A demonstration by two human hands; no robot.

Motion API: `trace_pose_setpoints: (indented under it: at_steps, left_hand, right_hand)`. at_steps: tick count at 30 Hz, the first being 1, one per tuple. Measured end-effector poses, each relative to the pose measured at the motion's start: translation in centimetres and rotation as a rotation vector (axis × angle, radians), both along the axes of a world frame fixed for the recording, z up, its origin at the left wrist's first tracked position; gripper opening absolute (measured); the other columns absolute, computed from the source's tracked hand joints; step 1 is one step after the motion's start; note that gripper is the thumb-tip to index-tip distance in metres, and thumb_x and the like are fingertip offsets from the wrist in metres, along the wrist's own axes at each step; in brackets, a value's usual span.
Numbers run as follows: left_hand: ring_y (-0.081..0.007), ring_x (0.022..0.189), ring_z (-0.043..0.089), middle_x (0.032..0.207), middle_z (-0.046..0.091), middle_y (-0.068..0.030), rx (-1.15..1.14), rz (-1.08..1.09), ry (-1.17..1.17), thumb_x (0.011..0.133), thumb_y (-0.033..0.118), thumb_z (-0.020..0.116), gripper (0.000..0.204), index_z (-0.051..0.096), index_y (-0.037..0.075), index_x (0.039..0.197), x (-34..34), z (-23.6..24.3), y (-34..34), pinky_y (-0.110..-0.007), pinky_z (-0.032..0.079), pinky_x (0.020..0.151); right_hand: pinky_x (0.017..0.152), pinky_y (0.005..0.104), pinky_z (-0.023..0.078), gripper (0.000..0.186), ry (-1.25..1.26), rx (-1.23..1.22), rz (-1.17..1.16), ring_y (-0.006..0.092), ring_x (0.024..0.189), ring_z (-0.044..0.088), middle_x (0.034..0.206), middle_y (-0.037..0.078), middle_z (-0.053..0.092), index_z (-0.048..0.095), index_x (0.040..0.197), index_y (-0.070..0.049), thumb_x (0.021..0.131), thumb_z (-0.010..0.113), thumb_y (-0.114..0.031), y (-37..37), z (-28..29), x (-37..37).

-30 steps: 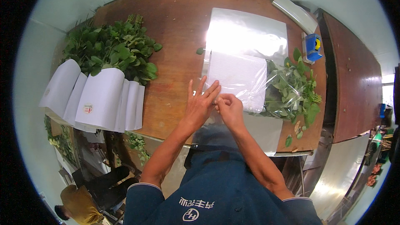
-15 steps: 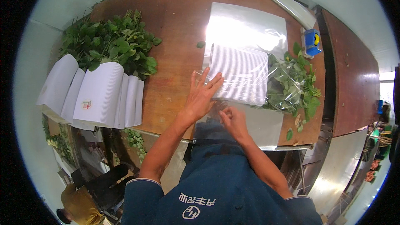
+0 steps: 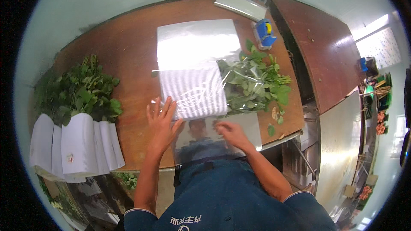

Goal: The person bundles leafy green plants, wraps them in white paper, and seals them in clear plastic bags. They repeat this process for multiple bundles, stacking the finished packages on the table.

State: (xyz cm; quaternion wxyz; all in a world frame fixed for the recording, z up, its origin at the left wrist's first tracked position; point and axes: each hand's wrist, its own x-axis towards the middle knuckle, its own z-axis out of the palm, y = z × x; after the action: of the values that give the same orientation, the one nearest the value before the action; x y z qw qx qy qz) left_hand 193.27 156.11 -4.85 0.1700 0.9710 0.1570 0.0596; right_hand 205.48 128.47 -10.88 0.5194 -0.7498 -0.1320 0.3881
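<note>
While resting spread left hand (image 3: 162,124) on near-left corner of ribbed white wrap (image 3: 192,81), holding right hand (image 3: 233,134) loosely curled just nearside of wrap — cannot tell if gripping anything. Note leafy bunch (image 3: 257,81) right of wrap, silvery sheet (image 3: 199,40) beneath wrap.

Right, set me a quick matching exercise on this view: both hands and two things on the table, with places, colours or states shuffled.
1. left hand
2. right hand
3. tape dispenser
4. large leafy pile

A. blue, with a yellow roll
B. at the left end of the table
C. fingers bent, over the near part of the silver sheet
D. fingers spread, at the left edge of the white ribbed sheet

Pairs: 1-D, 2-C, 3-A, 4-B.
</note>
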Motion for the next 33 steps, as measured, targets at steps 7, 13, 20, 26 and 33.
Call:
trace_pose_setpoints:
  at_steps: [7,13,20,26,33]
  left_hand:
    - [-0.0415,0.139,0.045,0.147,0.053,-0.0202,0.044,-0.043,-0.127,0.089,0.026,0.074,0.053,0.061,0.003,0.135,3.0,0.1,-8.2,-0.057,0.034,0.116]
    - [-0.0341,0.145,0.040,0.150,0.050,-0.0159,-0.039,-0.262,-0.226,0.078,0.016,0.078,0.059,0.062,0.008,0.135,13.3,-3.1,-21.6,-0.057,0.026,0.121]
    - [-0.0303,0.125,0.058,0.122,0.068,-0.0106,0.066,-0.194,-0.401,0.078,0.005,0.070,0.018,0.071,0.003,0.096,15.2,-4.7,-22.5,-0.054,0.038,0.112]
    - [-0.0305,0.109,0.065,0.110,0.069,-0.0138,0.063,-0.086,-0.510,0.078,0.004,0.066,0.020,0.069,0.000,0.097,15.7,-2.9,-22.8,-0.047,0.048,0.099]
    - [-0.0391,0.086,0.065,0.086,0.067,-0.0170,-0.299,0.067,-0.231,0.090,0.005,0.063,0.006,0.065,0.004,0.095,19.4,-4.2,-19.0,-0.046,0.049,0.071]
  right_hand:
    - [0.068,0.0291,0.054,0.040,-0.989,-0.138,-0.272,0.0115,0.078,0.064,0.106,0.009,0.072,0.057,0.137,-0.001,0.099,0.061,-0.011,-8.3,4.6,13.5]
    - [0.059,0.0224,0.047,0.045,-0.048,0.200,-0.161,0.0060,0.064,0.057,0.098,0.009,0.073,0.057,0.140,-0.005,0.097,0.067,-0.014,-4.9,6.1,19.2]
    - [0.060,0.0217,0.044,0.027,-0.050,0.247,-0.158,0.0034,0.070,0.055,0.087,0.001,0.070,0.072,0.112,0.003,0.094,0.073,-0.016,-7.7,3.9,21.0]
    - [0.065,0.0270,0.050,0.026,-0.169,0.062,-0.096,0.0090,0.073,0.061,0.083,0.004,0.071,0.073,0.106,0.006,0.092,0.071,-0.016,-9.5,-0.1,18.7]
    - [0.063,0.0330,0.050,0.026,-0.347,0.081,0.021,0.0150,0.068,0.063,0.078,0.007,0.070,0.073,0.103,0.003,0.094,0.071,-0.021,-8.4,2.7,17.3]
